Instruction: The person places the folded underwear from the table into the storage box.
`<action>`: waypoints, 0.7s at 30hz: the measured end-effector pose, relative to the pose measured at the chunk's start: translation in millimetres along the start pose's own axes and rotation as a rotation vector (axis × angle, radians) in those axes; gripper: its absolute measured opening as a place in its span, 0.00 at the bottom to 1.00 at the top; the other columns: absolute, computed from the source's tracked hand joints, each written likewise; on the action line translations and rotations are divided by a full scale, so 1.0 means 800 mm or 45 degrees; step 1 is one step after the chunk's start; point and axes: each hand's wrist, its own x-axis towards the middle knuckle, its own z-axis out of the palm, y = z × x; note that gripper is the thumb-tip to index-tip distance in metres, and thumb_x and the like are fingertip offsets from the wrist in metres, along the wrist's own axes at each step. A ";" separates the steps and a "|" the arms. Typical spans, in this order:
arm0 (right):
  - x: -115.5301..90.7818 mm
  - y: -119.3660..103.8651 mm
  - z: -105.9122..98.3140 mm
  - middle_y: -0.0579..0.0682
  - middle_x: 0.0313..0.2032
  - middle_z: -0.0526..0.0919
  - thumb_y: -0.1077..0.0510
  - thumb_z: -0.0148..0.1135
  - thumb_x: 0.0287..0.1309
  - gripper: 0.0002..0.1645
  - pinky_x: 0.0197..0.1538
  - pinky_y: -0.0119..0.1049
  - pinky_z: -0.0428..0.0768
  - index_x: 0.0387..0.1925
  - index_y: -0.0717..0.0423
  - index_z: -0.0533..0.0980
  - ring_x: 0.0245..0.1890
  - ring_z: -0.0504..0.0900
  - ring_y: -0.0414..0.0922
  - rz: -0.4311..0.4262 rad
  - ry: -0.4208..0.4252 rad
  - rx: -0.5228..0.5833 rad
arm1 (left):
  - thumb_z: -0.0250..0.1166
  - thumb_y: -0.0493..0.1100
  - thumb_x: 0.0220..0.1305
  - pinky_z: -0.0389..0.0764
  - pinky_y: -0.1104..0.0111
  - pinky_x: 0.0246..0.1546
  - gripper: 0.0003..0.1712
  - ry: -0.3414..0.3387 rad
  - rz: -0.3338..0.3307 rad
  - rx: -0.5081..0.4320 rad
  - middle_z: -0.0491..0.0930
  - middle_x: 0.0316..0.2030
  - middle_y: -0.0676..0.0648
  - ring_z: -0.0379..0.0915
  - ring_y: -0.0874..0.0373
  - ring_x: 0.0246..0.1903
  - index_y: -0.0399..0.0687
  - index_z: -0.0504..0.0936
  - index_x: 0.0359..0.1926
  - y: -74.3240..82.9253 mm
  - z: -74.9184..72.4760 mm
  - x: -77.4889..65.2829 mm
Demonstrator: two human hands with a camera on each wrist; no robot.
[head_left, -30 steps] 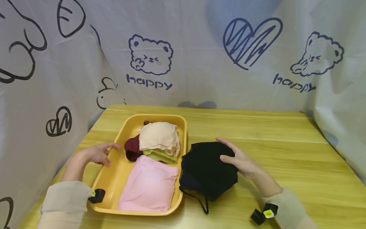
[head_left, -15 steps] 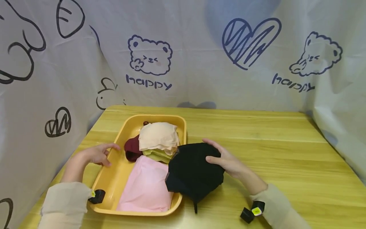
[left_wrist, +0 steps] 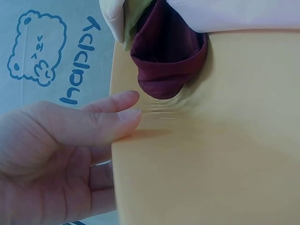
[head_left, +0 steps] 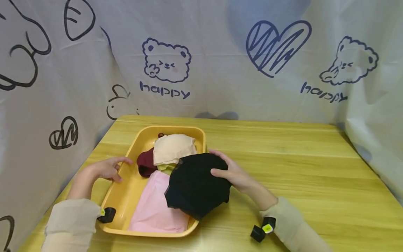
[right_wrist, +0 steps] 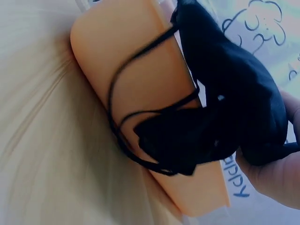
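Observation:
A folded black bra with a rounded cup hangs over the right side of the yellow tray. My right hand grips its right edge, thumb on top. Thin straps loop below the bra in the right wrist view, in front of the tray's outer wall. On the tray's left rim, my left hand pinches the wall, its thumb on the inner side. A folded pink garment lies in the tray's near part, its right side hidden under the black bra.
Behind the pink garment lie a domed beige garment, a green one mostly covered, and a rolled maroon one. The tray stands on a wooden table. White drawn-on curtains close off the back and sides.
My right hand has carried the black bra leftward from beside the tray to above its right part, covering more of the pink and green garments. The left hand stays on the rim.

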 end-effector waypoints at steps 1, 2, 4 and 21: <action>0.003 0.000 0.004 0.57 0.63 0.60 0.55 0.63 0.53 0.45 0.56 0.40 0.69 0.68 0.52 0.51 0.58 0.66 0.49 -0.002 0.008 -0.011 | 0.60 0.26 0.42 0.60 0.75 0.19 0.36 0.003 0.002 0.009 0.55 0.17 0.52 0.51 0.63 0.14 0.30 0.61 0.57 -0.001 -0.001 0.000; 0.006 -0.001 0.007 0.57 0.63 0.60 0.54 0.63 0.53 0.45 0.56 0.41 0.68 0.68 0.52 0.51 0.58 0.65 0.49 -0.007 0.016 -0.026 | 0.60 0.25 0.42 0.60 0.75 0.19 0.36 0.009 -0.002 0.018 0.55 0.16 0.52 0.51 0.63 0.14 0.30 0.61 0.57 -0.002 -0.002 0.000; 0.010 -0.002 0.014 0.56 0.63 0.60 0.54 0.64 0.53 0.45 0.58 0.43 0.67 0.68 0.51 0.52 0.59 0.64 0.51 -0.011 0.034 -0.042 | 0.60 0.25 0.42 0.59 0.75 0.19 0.36 0.018 -0.018 0.033 0.55 0.16 0.52 0.51 0.63 0.15 0.32 0.62 0.57 -0.002 -0.002 0.001; 0.053 -0.001 0.078 0.55 0.65 0.59 0.58 0.64 0.52 0.42 0.63 0.51 0.57 0.66 0.57 0.56 0.63 0.59 0.53 -0.213 -0.069 -0.423 | 0.59 0.23 0.43 0.58 0.75 0.20 0.35 0.033 -0.085 0.003 0.52 0.17 0.53 0.49 0.63 0.15 0.34 0.62 0.57 -0.003 -0.005 -0.006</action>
